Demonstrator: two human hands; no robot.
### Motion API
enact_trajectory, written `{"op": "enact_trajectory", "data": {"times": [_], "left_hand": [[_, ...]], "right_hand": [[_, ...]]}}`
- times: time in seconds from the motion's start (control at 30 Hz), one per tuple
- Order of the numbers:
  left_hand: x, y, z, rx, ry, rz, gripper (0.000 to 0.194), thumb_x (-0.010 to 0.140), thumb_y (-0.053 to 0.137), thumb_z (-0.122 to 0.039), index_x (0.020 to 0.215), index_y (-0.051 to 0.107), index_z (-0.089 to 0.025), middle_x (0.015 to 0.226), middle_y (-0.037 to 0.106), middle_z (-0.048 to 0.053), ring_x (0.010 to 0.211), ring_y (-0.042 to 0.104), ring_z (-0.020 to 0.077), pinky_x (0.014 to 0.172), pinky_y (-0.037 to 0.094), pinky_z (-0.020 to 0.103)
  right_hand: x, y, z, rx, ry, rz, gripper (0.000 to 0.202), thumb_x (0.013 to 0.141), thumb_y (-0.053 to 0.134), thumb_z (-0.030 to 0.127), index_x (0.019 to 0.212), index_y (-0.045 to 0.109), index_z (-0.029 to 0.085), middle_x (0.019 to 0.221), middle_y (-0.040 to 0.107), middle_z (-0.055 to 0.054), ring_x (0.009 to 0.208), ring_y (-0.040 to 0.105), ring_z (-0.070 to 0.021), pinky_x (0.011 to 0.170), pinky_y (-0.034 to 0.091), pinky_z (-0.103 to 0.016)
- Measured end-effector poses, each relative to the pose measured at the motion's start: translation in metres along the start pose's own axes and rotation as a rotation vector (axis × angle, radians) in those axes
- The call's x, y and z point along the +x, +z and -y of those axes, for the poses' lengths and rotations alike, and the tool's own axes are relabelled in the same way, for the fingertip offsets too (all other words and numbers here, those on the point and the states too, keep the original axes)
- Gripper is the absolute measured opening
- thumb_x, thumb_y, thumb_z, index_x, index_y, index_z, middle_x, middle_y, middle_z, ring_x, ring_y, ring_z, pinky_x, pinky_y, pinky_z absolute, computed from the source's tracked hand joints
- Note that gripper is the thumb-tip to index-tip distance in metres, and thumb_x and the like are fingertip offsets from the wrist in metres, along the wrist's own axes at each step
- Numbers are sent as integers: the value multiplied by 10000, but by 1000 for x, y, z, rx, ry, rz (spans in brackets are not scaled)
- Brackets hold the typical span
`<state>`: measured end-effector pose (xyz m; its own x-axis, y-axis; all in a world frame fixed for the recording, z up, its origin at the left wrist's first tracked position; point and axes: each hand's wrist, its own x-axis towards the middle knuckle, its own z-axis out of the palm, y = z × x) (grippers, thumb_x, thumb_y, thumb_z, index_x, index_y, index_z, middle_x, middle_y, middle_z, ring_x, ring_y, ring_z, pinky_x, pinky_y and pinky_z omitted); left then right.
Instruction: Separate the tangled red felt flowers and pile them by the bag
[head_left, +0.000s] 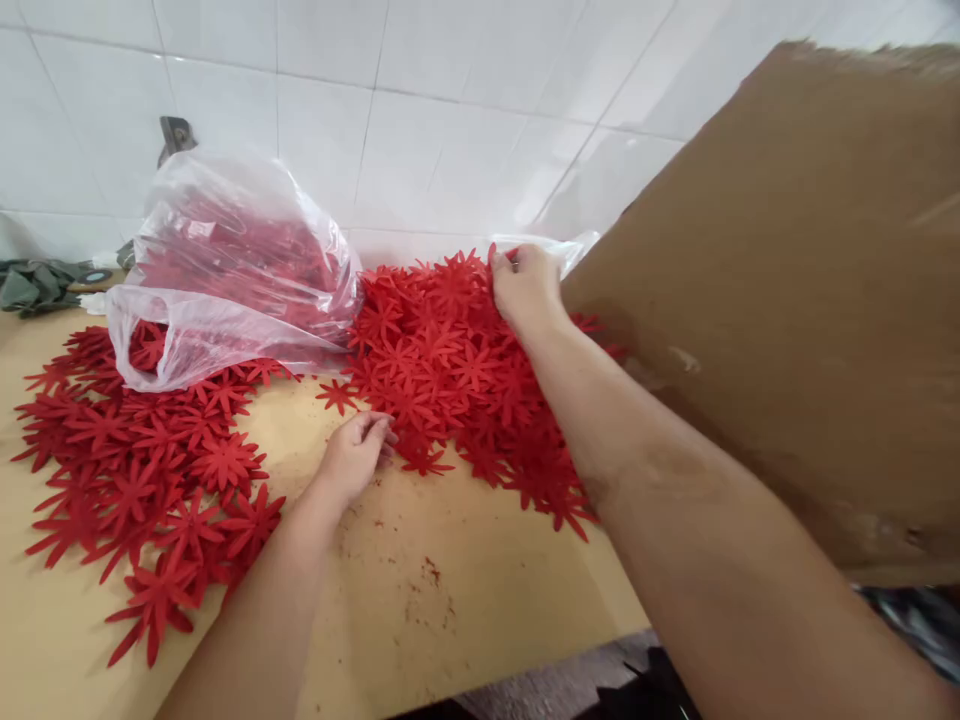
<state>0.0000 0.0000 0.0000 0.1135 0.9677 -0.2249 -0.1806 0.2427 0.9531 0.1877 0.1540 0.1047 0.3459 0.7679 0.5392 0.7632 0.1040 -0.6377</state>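
A heap of red flower-shaped cutouts (450, 350) lies on the table in front of me, each with several narrow petals. My right hand (525, 285) is at the back edge of this heap, its thumb and fingers pinched on a red flower cutout (493, 256) whose petal tips show. Low at the heap's left front side is my left hand (358, 452), with the fingers curled together; whatever they may hold is hidden. One single red cutout (337, 396) lies just above the left hand, at the heap's edge.
A second pile of red cutouts (142, 450) spreads over the table (480, 600) at left. Behind it stands a clear plastic bag (247, 260) filled with more. A large brown cardboard panel (810, 280) leans at right. White tiled wall (450, 120) runs along the back.
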Motion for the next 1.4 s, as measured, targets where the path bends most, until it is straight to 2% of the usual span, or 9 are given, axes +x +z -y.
{"op": "enact_trajectory", "data": {"times": [0.13,0.33,0.6,0.93,1.07,1.17,1.23,1.33,1.4], "left_hand": [[-3,-1,-3,-90,-21,2,87,828,477,-198,815,538,-138,656,563,-5,523,514,65,522,439,216],[-8,-8,-9,-301,14,45,402,638,706,-306,991,574,-167,913,621,46,711,574,105,611,457,250],[4,-7,4,-373,131,-84,314,533,742,-328,710,555,-148,663,580,-26,589,500,71,581,393,218],[2,-5,1,-293,141,-184,112,664,631,-193,720,549,-142,601,577,-39,527,492,57,579,403,211],[3,-6,-1,-314,114,-144,169,612,672,-164,737,561,-141,634,603,-30,551,519,60,573,412,202],[4,-6,-1,-297,108,-115,178,616,682,-226,695,546,-142,564,581,-40,480,491,56,505,387,197],[5,-7,-1,-255,108,-98,211,634,675,-290,646,517,-151,491,538,-54,415,449,52,460,357,199],[5,-6,-1,-181,119,-96,282,661,658,-356,574,472,-163,410,456,-73,359,384,46,418,304,203],[5,-5,-1,-150,121,-109,316,669,653,-381,545,461,-163,393,424,-75,353,361,44,414,289,206]], "right_hand": [[-13,5,5,237,20,88,171,803,493,264,654,439,199,585,454,12,634,513,-159,620,415,-332],[-79,5,22,593,-21,530,123,657,590,126,742,518,179,630,530,29,562,494,-104,583,417,-277],[-150,17,30,439,-239,662,151,756,515,291,649,474,193,553,456,41,520,397,-90,533,334,-262],[-104,17,2,413,-28,482,131,758,527,300,697,439,225,473,447,46,421,450,-124,455,374,-284],[-58,2,-18,179,-197,165,215,720,594,303,899,543,197,833,597,-84,773,590,-212,686,476,-403],[-58,-15,-13,28,-319,-22,375,684,646,363,1006,568,188,1070,562,-149,1025,520,-284,842,431,-484],[-82,-21,1,101,-368,94,348,724,603,401,1005,576,198,1062,578,-123,1025,527,-260,842,447,-454],[-131,-17,22,342,-317,631,318,735,582,440,906,591,172,880,634,-73,804,592,-180,738,491,-360],[-154,-8,28,463,-227,805,293,712,603,445,800,576,166,765,625,-39,689,577,-141,680,489,-317]]}}
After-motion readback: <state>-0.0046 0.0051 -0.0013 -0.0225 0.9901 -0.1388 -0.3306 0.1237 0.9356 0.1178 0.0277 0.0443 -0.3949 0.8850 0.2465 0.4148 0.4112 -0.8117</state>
